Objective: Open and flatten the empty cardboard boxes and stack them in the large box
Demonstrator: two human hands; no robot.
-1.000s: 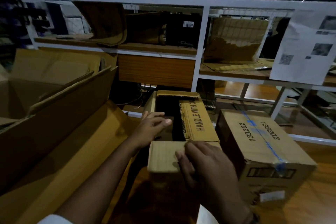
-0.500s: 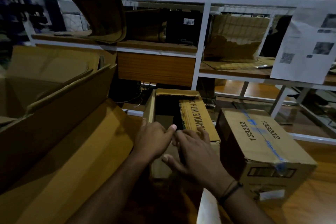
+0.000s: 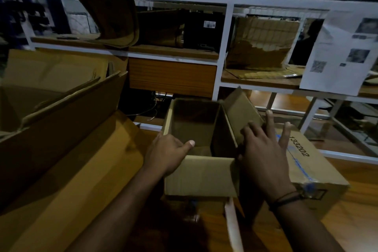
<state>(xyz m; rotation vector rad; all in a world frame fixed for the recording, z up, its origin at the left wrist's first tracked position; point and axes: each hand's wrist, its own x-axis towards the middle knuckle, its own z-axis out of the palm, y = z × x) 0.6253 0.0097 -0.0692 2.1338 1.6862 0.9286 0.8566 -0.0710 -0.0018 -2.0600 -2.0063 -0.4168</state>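
A small brown cardboard box [image 3: 201, 178] stands on the wooden floor in front of me, its top open and its inside empty. My left hand [image 3: 166, 154] grips its near left corner, thumb over the rim. My right hand [image 3: 263, 153] presses with spread, straight fingers against the box's right flap [image 3: 241, 112], which stands raised and tilted outward. The large box [image 3: 61, 129] lies open at the left with its long flap spread toward me.
A taped box marked 133202 [image 3: 319, 172] sits close on the right, touching my right hand's side. A white metal shelf frame [image 3: 224, 51] with cardboard scraps and a dark device rises behind. A paper sheet [image 3: 339, 53] hangs at the right. A pale strip [image 3: 233, 229] lies near me.
The right flap printed with handling text, folded over the opening before, now stands up and outward. My right hand moved from the near flap to that right flap; my left shifted to the near left corner.
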